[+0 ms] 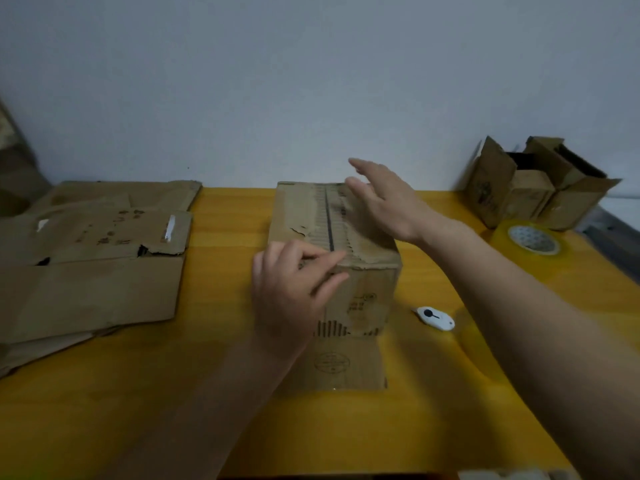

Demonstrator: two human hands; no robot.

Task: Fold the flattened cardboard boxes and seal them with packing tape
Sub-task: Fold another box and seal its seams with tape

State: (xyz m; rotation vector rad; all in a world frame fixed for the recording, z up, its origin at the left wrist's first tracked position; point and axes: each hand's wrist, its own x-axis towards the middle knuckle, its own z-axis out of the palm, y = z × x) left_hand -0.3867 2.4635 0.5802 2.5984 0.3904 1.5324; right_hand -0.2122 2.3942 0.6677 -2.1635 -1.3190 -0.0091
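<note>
On the yellow table (214, 393), the left hand (291, 299) grips the box (363, 289) edge; right hand (384, 199) hovers flat, fingers straight.

box (346, 244): folded, worn, upright mid-table | flat boxes (93, 258): stacked left | tape roll (530, 239): right

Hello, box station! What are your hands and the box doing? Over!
Left hand fingers curled on box near top edge. Right hand open over box top. Tape roll and cutter lying right. Nothing blocking.
</note>
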